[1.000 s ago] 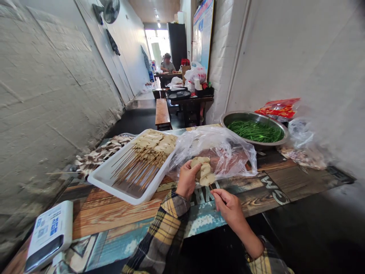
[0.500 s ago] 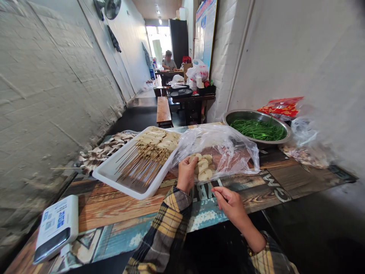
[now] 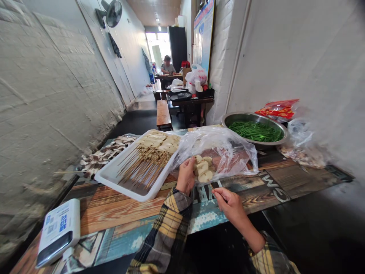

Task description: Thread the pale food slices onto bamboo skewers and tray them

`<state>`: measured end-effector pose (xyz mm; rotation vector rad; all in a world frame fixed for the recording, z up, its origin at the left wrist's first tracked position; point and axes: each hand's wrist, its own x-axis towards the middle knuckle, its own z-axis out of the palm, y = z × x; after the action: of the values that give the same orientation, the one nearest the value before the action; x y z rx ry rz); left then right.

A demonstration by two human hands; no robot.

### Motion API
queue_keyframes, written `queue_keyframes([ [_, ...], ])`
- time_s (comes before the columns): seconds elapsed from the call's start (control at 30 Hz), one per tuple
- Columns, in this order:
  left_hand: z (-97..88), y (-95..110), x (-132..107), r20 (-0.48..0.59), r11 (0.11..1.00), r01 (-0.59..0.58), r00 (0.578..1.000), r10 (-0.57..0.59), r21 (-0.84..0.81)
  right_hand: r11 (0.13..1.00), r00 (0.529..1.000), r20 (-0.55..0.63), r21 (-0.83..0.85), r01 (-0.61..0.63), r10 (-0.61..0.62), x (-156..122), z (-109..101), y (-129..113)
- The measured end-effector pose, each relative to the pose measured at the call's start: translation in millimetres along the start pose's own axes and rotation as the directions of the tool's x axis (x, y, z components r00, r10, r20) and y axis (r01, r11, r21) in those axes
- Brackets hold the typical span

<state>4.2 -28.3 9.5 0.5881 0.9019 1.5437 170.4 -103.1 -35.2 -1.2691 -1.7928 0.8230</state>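
Left hand (image 3: 186, 177) now grips pale slices (image 3: 203, 167) nearer their edge (earlier, thumb across them).

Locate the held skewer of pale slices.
In the head view, the skewer is between the left hand and right hand, to the right of the white tray, in front of the clear plastic bag.

Both hands (image 3: 186, 178) on a skewer of pale slices (image 3: 203, 167), near a white tray (image 3: 114, 182) of similar skewers (image 3: 148, 161).

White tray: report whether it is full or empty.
Partly full: pale slices on sticks cover much of the white tray, but its left part lies bare.
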Motion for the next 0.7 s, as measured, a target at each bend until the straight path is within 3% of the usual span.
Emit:
queue_keyframes([
  [0.2, -1.1, -4.5, 2.1, -0.041, 0.999, -0.005, 0.999, 0.007, 0.038, 1.000, 1.000, -0.016, -0.010, 0.022, -0.022, -0.5, 2.1, 1.2],
  [0.43, 4.6, -17.1, 0.8, -0.155, 0.993, -0.083, 0.986, 0.068, -0.090, 0.998, 0.999, -0.014, -0.045, 0.037, -0.037, -0.3, 2.3, 1.1],
  [0.5, 4.8, -17.9, -0.1, -0.135, 0.993, -0.075, 0.989, 0.062, -0.092, 0.999, 0.999, -0.020, -0.035, 0.037, -0.038, -0.2, 1.9, -0.4],
  [0.7, 2.8, -11.2, -3.1, 0.057, 0.993, 0.040, 0.998, -0.034, -0.109, 0.999, 0.999, -0.050, 0.053, -0.011, 0.014, -0.8, 1.1, -0.2],
])
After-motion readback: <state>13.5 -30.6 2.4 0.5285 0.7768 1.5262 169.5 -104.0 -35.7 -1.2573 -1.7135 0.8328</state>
